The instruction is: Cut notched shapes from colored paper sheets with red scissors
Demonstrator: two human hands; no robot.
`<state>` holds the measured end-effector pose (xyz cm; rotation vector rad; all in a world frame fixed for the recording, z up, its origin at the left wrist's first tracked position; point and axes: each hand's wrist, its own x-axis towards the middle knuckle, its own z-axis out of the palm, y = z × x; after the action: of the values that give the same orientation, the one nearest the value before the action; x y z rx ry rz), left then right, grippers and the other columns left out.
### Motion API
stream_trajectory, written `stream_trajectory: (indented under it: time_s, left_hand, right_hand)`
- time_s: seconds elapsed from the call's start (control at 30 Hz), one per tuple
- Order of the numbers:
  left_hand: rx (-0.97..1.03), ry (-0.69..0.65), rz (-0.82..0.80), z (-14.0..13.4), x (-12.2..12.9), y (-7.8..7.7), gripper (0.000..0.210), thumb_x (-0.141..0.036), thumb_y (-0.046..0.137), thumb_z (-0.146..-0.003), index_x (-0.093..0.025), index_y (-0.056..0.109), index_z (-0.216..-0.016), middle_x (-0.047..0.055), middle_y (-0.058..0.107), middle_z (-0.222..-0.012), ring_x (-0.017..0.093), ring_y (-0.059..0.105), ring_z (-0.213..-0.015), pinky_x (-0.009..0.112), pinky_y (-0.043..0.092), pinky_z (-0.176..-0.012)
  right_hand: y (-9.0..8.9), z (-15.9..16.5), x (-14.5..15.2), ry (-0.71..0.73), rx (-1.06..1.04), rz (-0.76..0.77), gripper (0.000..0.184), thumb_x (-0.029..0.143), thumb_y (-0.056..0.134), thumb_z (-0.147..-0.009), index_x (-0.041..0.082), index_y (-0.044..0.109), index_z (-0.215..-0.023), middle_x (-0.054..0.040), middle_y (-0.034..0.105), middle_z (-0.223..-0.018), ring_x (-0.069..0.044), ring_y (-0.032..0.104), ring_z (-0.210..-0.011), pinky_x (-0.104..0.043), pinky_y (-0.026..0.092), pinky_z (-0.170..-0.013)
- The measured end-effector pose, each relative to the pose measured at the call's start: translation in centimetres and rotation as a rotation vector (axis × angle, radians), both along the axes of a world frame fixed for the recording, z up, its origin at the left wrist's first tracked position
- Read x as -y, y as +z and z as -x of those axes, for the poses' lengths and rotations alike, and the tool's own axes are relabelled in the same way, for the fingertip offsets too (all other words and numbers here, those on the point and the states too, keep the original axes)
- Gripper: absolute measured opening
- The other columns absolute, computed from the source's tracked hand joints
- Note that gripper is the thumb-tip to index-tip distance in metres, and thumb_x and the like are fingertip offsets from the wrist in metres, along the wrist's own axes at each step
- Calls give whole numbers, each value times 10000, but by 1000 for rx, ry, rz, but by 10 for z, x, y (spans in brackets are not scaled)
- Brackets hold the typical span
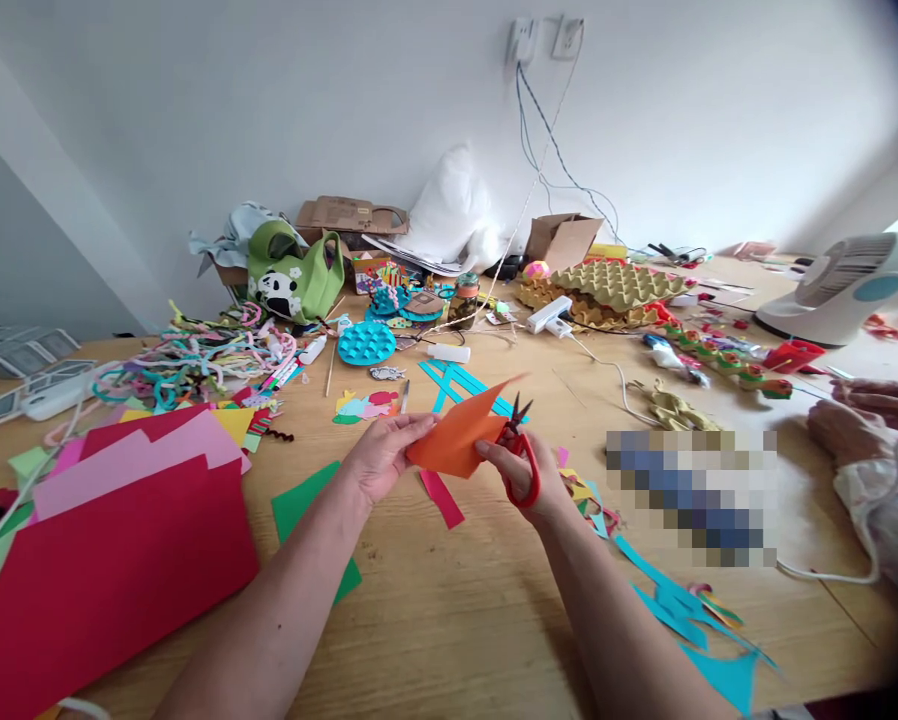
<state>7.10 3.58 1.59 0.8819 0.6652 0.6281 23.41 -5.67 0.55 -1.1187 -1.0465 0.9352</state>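
Observation:
Above the middle of the wooden table, my left hand (pixel 384 455) pinches the left edge of an orange sheet of paper (pixel 456 440). My right hand (pixel 540 480) is closed round the red handles of a pair of scissors (pixel 525 470), and its thumb presses on the sheet's right side. The dark blades point up and away, beside the paper and partly parted. Under my hands lie a red paper strip (pixel 443 500) and a green sheet (pixel 306 497). Blue paper strips (pixel 449 375) lie just beyond the orange sheet.
Large red card (pixel 134 560) and pink sheets pile up at left, near a heap of pipe cleaners (pixel 186 350). Blue paper scraps (pixel 674 600) lie at right. Egg trays (pixel 618 282), a green panda bag (pixel 291 275) and a fan (pixel 846 285) stand farther back. Another person's hands (pixel 861 420) are at far right.

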Motion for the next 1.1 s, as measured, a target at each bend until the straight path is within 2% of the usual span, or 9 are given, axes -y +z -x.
stream_trajectory:
  time_s: [0.1,0.23,0.33,0.4,0.5,0.63,0.77,0.97,1.1]
  left_hand:
    - [12,133,-123,5,-4,2,335,-191,794,-538,-142,680,-849,47,703,-794,143,641,-768,251,470,-744]
    - [-51,410,-381,18,-18,11,339,-224,753,-586,-145,671,-905,29,690,-758,125,625,-719,261,462,-753]
    - [-152,582,-617,30,-25,18,364,-225,714,-627,-146,652,-977,1,651,-700,102,591,-652,222,450,-672]
    - [-188,592,-674,34,-26,22,406,-208,699,-634,-153,632,-1030,-6,633,-705,101,580,-629,212,444,-620]
    - [-143,521,-625,34,-23,25,447,-182,696,-623,-157,607,-1061,6,639,-759,117,597,-665,223,457,-627]
    - [-24,342,-476,28,-16,25,501,-171,708,-618,-173,576,-1102,14,646,-819,127,612,-727,238,468,-678]
    - [-3,195,-448,22,-11,22,591,-164,703,-630,-187,516,-1190,29,647,-871,143,615,-785,271,470,-740]
    - [-185,59,-531,17,-9,11,629,-203,749,-598,-163,538,-1190,23,635,-833,133,590,-770,262,440,-738]
    - [-219,-58,-366,18,-8,8,587,-338,746,-635,-126,562,-1150,69,663,-862,175,614,-817,277,436,-727]
  right_hand:
    - [7,-5,3,-70,141,25,241,402,611,-748,163,642,-768,-34,652,-721,-195,591,-720,-312,458,-696]
    - [8,-25,4,-541,131,-97,301,432,500,-821,162,633,-797,-82,672,-819,-179,586,-732,-320,448,-708]
    - [5,-38,4,-707,106,-129,256,408,551,-799,160,615,-784,-81,677,-827,-166,575,-697,-313,446,-675]
    - [4,-39,3,-685,98,-104,248,400,575,-787,156,613,-761,-77,680,-805,-159,568,-674,-303,442,-651]
    - [3,-29,0,-561,79,-48,258,406,588,-786,154,631,-754,-78,684,-794,-154,568,-672,-294,437,-652]
    - [-4,-8,-5,-271,52,37,338,478,569,-789,155,664,-815,-94,684,-843,-176,586,-714,-294,440,-652]
    - [-13,6,-6,-67,25,-3,348,493,537,-800,167,647,-749,-52,637,-730,-169,556,-673,-286,421,-636]
    - [-16,7,-6,-181,4,2,190,334,689,-692,186,572,-675,21,548,-622,-136,487,-598,-243,370,-572]
    - [-14,5,-4,-128,43,-23,158,304,685,-701,197,569,-702,24,555,-648,-135,494,-612,-238,379,-578]
